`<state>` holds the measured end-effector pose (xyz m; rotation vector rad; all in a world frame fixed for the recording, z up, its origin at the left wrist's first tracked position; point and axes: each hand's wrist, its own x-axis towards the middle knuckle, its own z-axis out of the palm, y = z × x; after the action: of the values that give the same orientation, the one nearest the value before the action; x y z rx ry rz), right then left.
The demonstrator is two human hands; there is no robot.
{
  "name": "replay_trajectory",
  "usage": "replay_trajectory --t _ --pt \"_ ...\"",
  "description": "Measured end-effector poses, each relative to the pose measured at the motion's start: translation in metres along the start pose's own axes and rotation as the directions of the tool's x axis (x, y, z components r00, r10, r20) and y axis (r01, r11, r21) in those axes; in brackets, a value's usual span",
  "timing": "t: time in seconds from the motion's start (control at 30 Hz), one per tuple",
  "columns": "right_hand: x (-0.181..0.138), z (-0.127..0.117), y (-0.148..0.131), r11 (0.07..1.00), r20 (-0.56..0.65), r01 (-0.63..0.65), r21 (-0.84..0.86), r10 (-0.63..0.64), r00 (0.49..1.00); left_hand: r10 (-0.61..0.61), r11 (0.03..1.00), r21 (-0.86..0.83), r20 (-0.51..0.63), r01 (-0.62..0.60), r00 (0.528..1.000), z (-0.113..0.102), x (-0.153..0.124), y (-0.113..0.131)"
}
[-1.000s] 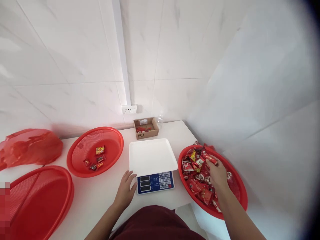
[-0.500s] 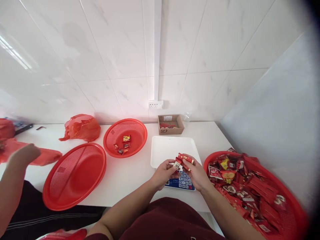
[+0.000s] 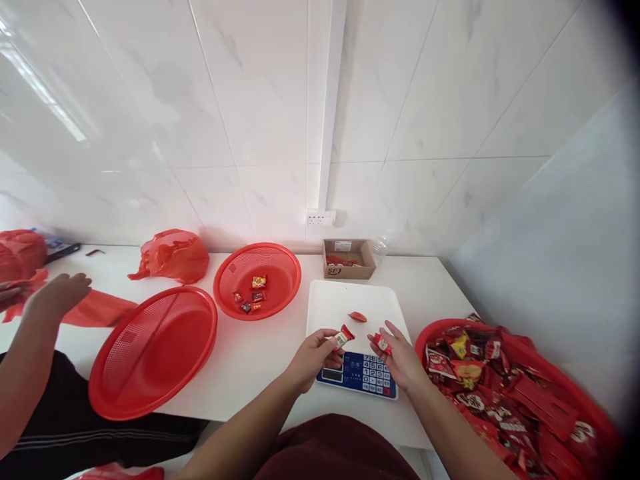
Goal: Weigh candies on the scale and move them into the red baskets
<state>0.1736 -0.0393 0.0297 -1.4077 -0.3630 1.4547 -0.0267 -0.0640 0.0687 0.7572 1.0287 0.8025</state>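
Note:
My left hand (image 3: 311, 355) pinches a small red and white candy (image 3: 343, 335) above the front edge of the scale's white pan (image 3: 330, 303). Close beside it, my right hand (image 3: 398, 357) holds another small red candy (image 3: 383, 344) in its fingertips, with the other fingers spread. One red candy (image 3: 357, 316) lies on the pan. The scale's blue keypad (image 3: 361, 373) sits just under both hands. To the right, a red basket (image 3: 590, 410) is heaped with red wrapped candies (image 3: 480, 380).
A red basket (image 3: 280, 257) behind the scale holds a few candies (image 3: 251, 297). A larger red basket (image 3: 155, 350) lies at the left. Red plastic bags (image 3: 170, 255), a small cardboard box (image 3: 349, 259) and a wall socket (image 3: 321, 217) are at the back. Another person's hand (image 3: 57, 293) reaches over the table's left end.
My right hand left the candy basket and met my left hand over the scale with candies. One candy now lies on the pan, and the hands have parted, each holding one.

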Motion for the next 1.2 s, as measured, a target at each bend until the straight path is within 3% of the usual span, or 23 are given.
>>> replay_trajectory --t 0.1,0.17,0.27,0.4,0.6,0.73,0.87,1.0,1.1,1.2 --pt "-0.018 0.002 0.005 0.948 0.187 0.016 -0.318 0.046 0.981 -0.012 0.982 0.189 0.02 0.008 1.0 -0.001 -0.002 -0.008" --pt "-0.032 0.003 0.01 0.837 0.359 0.096 -0.539 0.125 0.925 -0.003 0.948 0.317 0.063 -0.017 0.998 -0.001 -0.002 -0.015" --pt "-0.047 0.003 0.016 0.701 0.463 0.221 -0.678 0.174 0.869 -0.004 0.906 0.419 0.143 -0.057 0.99 0.001 -0.002 -0.023" --pt "-0.052 -0.003 0.017 0.708 0.484 0.25 -0.661 0.148 0.862 -0.054 0.907 0.42 0.205 -0.038 0.977 0.005 0.002 -0.026" --pt "-0.054 -0.011 0.011 0.637 0.424 0.324 -0.7 0.005 0.906 -0.124 0.923 0.38 0.133 0.065 0.983 0.011 0.007 -0.026" --pt "-0.056 -0.01 0.009 0.608 0.413 0.37 -0.702 -0.076 0.908 -0.138 0.956 0.277 0.146 0.093 0.98 0.012 0.005 -0.024" --pt "-0.06 -0.006 0.005 0.711 0.401 0.342 -0.615 -0.091 0.911 -0.07 0.988 0.147 0.134 0.05 0.988 0.015 0.002 -0.015" --pt "-0.071 0.004 -0.006 0.836 0.386 0.26 -0.483 -0.063 0.92 -0.068 0.997 -0.012 0.195 0.071 0.979 0.02 0.001 -0.004" --pt "-0.077 0.009 -0.013 0.865 0.374 0.233 -0.445 -0.056 0.926 -0.068 0.992 -0.088 0.205 0.088 0.976 0.022 0.001 0.0" --pt "-0.08 0.009 -0.014 0.849 0.349 0.247 -0.467 -0.079 0.934 -0.086 0.996 -0.015 0.191 0.09 0.978 0.021 0.001 0.0"
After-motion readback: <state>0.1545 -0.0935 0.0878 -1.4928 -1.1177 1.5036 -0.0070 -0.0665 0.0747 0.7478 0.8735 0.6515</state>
